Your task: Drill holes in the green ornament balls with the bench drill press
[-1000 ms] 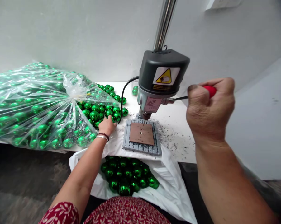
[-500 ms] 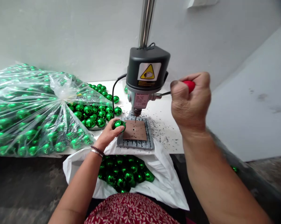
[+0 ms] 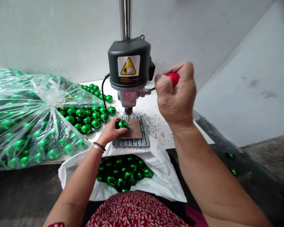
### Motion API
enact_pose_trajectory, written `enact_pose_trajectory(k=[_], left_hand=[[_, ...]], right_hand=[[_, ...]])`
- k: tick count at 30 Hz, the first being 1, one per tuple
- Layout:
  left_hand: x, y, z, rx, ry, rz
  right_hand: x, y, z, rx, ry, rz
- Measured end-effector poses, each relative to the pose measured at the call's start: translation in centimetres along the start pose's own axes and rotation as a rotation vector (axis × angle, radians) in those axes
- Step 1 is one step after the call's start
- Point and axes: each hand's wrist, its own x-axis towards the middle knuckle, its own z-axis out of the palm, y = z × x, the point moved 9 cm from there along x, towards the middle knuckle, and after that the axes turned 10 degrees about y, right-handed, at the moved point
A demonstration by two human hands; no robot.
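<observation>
A shiny green ball (image 3: 123, 124) is pinched in my left hand (image 3: 110, 130), over the left part of a brown board (image 3: 135, 130) on the grey slotted base (image 3: 132, 143). Just right of the ball hangs the thin bit of a dark drill press (image 3: 129, 67); ball and bit look slightly apart. My right hand (image 3: 176, 94) is wrapped round the red knob (image 3: 173, 79) of the press lever. Part of the knob is hidden by my fingers.
A clear plastic bag (image 3: 49, 94) of green balls fills the left, with loose balls (image 3: 86, 128) beside it. Dark shavings lie on the white table (image 3: 161, 132). A white cloth (image 3: 165, 176) holds several balls in front. Balls (image 3: 234, 171) lie on the floor at right.
My left hand has brought the ball rightward over the board, closer to the bit. The view has shifted, so the press appears further left. My right hand still grips the knob.
</observation>
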Motion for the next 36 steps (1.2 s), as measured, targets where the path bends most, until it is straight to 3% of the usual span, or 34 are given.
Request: enact_pose_trajectory(k=[9,17,23,29,36], left_hand=[[0.4,1.4,0.9,0.190,-0.081,0.088],[0.7,3.9,2.0,0.344,-0.143,0.266],[0.4,2.8,2.4,0.161,-0.195,0.221],[0.2,2.0,2.3,0.148,-0.110,0.094],[0.9,3.2,3.4,0.203,-0.249,0.106]], right_hand=[[0.1,0.0,0.2,-0.032,-0.046,-0.002],[0.0,0.0,0.2,-0.021,-0.054,0.018],[0.0,0.1,0.2,0.056,-0.035,0.012],[-0.2,0.3,0.2,0.115,-0.020,0.029],[-0.3,0.5,0.1,0.031,-0.049,0.072]])
